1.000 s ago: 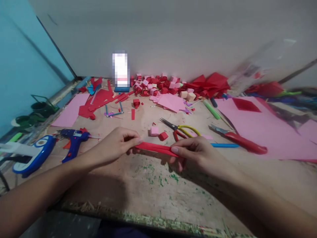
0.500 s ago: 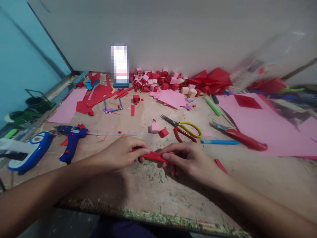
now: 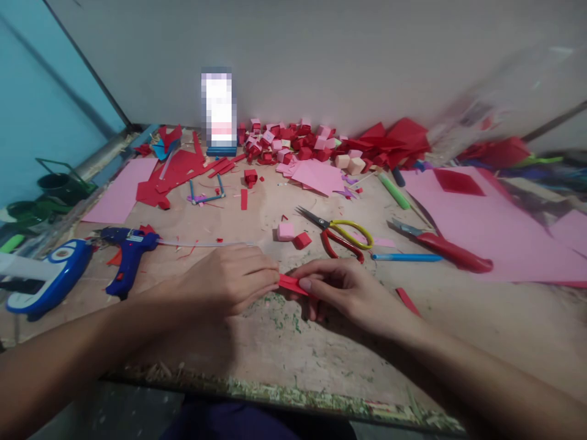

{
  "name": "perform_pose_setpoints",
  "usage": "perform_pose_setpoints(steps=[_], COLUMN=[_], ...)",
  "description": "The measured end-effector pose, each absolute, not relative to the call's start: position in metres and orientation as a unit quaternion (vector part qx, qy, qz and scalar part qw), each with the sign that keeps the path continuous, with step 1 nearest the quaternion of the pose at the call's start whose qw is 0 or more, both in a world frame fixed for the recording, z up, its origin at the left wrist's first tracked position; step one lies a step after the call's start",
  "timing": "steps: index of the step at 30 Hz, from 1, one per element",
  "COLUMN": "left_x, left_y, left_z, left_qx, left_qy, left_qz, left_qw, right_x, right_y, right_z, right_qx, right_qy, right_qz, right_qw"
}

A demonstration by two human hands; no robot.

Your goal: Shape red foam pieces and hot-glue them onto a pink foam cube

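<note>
Between my hands, low over the table, is a folded red paper strip (image 3: 292, 283). My right hand (image 3: 345, 293) pinches its right part between thumb and fingers. My left hand (image 3: 236, 281) is closed over the strip's left end, its fingers together and hiding that end and the thumb. Just beyond the strip sit a pink paper cube (image 3: 285, 231) and a red paper cube (image 3: 302, 240). Scissors with one yellow and one red handle (image 3: 337, 232) lie open behind my right hand. A small red paper piece (image 3: 408, 301) rests beside my right wrist.
On the left lie a blue glue gun (image 3: 128, 256) and a blue-white tape dispenser (image 3: 57, 275). To the right are a blue stick (image 3: 407, 257), a red-handled cutter (image 3: 452, 250) and pink sheets (image 3: 499, 238). Several paper cubes (image 3: 302, 146) are heaped at the back near a blurred-out phone (image 3: 219, 110).
My left hand has rolled over, its fingers now covering more of the strip's left part. My right hand keeps its pinch. The whole view has shifted slightly.
</note>
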State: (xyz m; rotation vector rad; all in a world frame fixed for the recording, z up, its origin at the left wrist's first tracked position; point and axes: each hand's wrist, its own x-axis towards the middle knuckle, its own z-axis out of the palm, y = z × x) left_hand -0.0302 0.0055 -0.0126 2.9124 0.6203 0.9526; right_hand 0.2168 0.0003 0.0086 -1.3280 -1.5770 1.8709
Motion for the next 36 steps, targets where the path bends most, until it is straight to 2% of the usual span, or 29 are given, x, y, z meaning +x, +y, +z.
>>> perform_pose_setpoints(steps=[5,11,18,20,27,36], left_x=[-0.030,-0.028,-0.028,-0.026,-0.021,-0.019], left_y=[0.006,0.000,-0.004,-0.003,-0.001,-0.003], left_z=[-0.014,-0.002,0.000,-0.005,-0.019,-0.013], left_qx=[0.947,0.946,0.951,0.951,0.911,0.872], left_qy=[0.158,0.107,0.099,0.137,0.231,0.276], left_qz=[0.277,0.257,0.230,0.234,0.334,0.357], left_qw=[-0.041,-0.164,-0.180,-0.148,0.066,0.192], right_x=[0.215,0.213,0.214,0.214,0.215,0.218], right_y=[-0.002,-0.006,-0.009,-0.009,-0.012,-0.017], right_z=[0.009,0.006,0.007,0.006,0.009,0.015], right_qx=[-0.468,-0.469,-0.453,-0.456,-0.452,-0.428], right_qy=[-0.567,-0.557,-0.576,-0.592,-0.716,-0.792], right_qz=[0.658,0.661,0.658,0.640,0.495,0.397], right_qw=[0.163,0.178,0.175,0.179,0.196,0.178])
